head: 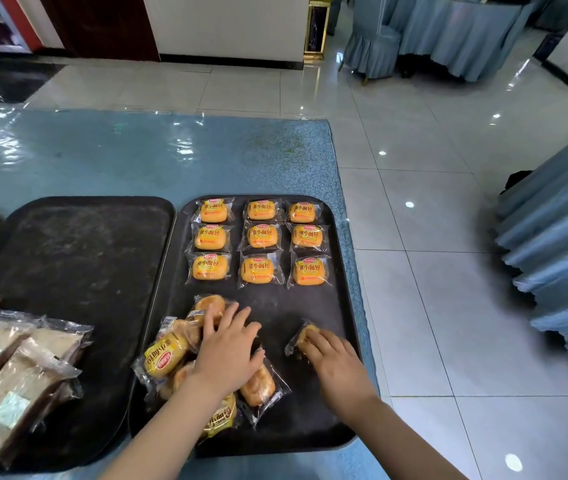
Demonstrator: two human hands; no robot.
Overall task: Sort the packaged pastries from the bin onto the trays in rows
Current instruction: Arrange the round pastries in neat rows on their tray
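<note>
Several brown packs [8, 368] on left tray [95, 244]

We seem to stand in a banquet hall or hotel dining room. Beyond our fingers [241, 318] lie glossy floor tiles [414, 188], with blue-skirted tables [455, 39] far ahead and right.
</note>
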